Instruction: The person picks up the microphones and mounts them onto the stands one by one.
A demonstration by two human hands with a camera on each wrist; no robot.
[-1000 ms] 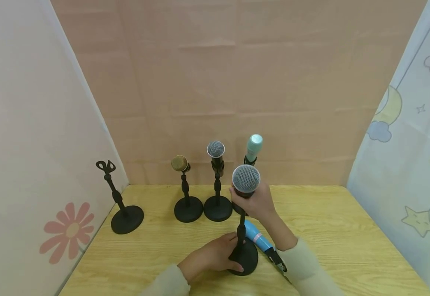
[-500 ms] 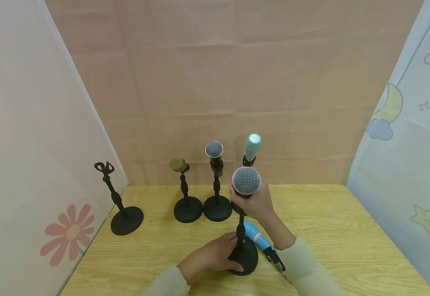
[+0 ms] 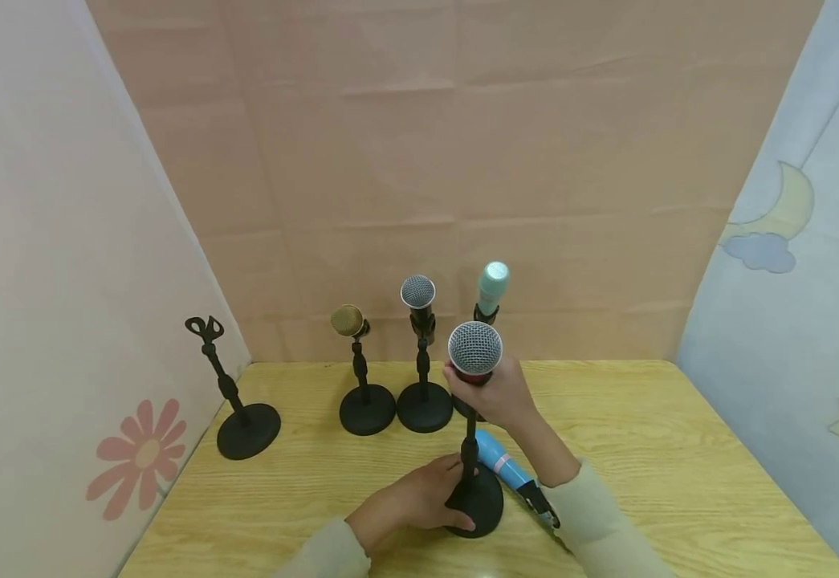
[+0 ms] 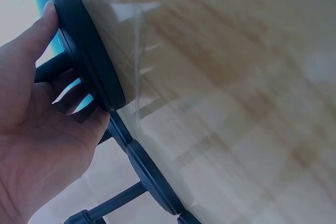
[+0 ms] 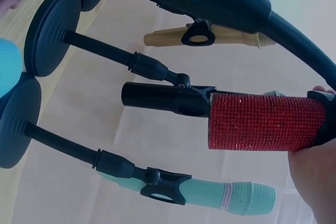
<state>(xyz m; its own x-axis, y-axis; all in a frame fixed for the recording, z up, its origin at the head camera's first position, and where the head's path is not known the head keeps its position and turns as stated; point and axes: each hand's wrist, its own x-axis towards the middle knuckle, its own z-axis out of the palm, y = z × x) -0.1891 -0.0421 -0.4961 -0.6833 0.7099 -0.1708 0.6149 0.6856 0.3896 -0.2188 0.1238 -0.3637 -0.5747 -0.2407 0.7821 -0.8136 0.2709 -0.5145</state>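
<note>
My left hand [image 3: 426, 494] grips the round black base of a desktop microphone stand [image 3: 484, 506] near the table's front, with the thumb on the base's edge. At the top of this stand, my right hand [image 3: 503, 395] holds a microphone [image 3: 475, 349] with a silver mesh head, just below that head. Its red studded handle [image 5: 265, 123] shows in the right wrist view, beside the stand's black clip. A light blue microphone [image 3: 509, 470] lies on the table to the right of the base, its lower end close to the right sleeve.
Behind stand a gold microphone [image 3: 348, 321], a silver-headed black one [image 3: 417, 293] and a mint green one [image 3: 494, 281], each on a black stand. Far left is a stand with a bare clip [image 3: 205, 327]. A brown backdrop [image 3: 419, 160] rises behind the table [image 3: 607, 449].
The red-handled microphone's head shifts slightly left and up with my right hand. My left hand stays on the base. The head view turns a little against the side walls.
</note>
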